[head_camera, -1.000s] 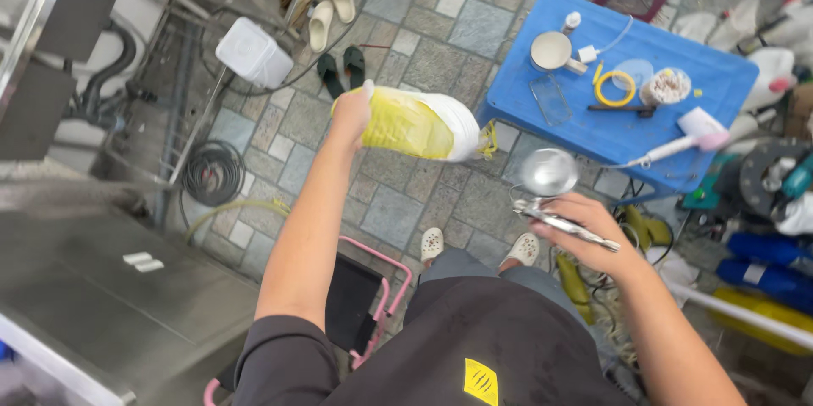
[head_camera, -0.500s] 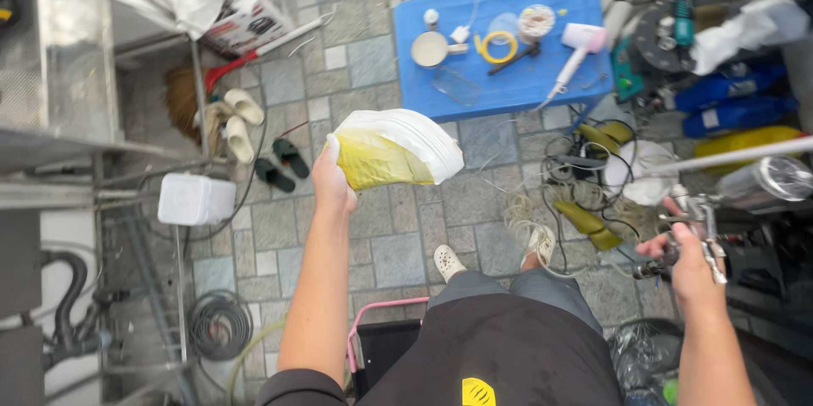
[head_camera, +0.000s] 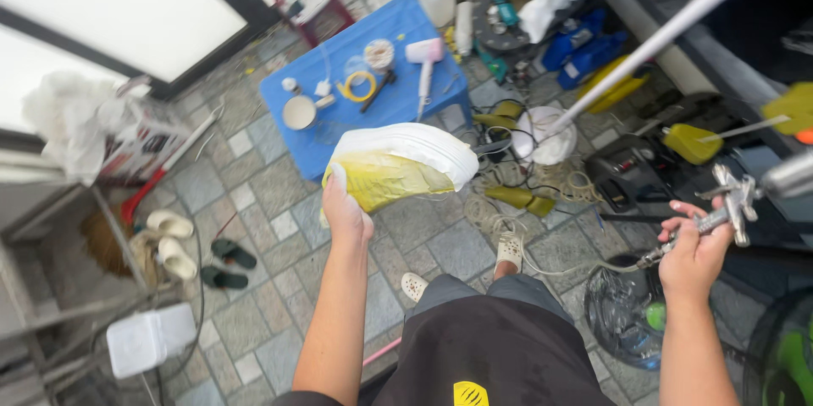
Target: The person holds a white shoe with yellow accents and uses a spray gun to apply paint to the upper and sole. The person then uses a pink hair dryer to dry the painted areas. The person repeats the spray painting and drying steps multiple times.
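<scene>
Shoe (head_camera: 402,165), white-soled with a yellowed upper, sits on the left hand (head_camera: 345,213), which is pushed inside it and clenched around it from within, holding it out at arm's length over the tiled floor (head_camera: 254,304); half a second ago it hung lower and nearer the middle of the view, and now it is raised a little and tipped so the sole faces up and to the right; the right hand (head_camera: 694,254) has come up as well, grasping a metal spray gun (head_camera: 720,207) by its handle, with the nozzle end pointing to the far right and a thin hose trailing down from it; a second ago that hand was close beside the shoe, and now the two are well apart, so by my reading the tool has been drawn away from the shoe and the person has turned towards the right side of the room; the blue desk (head_camera: 398,101) with a hair dryer (head_camera: 423,59), a roll of yellow tape (head_camera: 356,84) and a cup (head_camera: 298,111) has slid from straight ahead to the far left; pairs of slippers (head_camera: 169,241) lie on the floor at the left; tangled cables and yellow tools crowd the right.
</scene>
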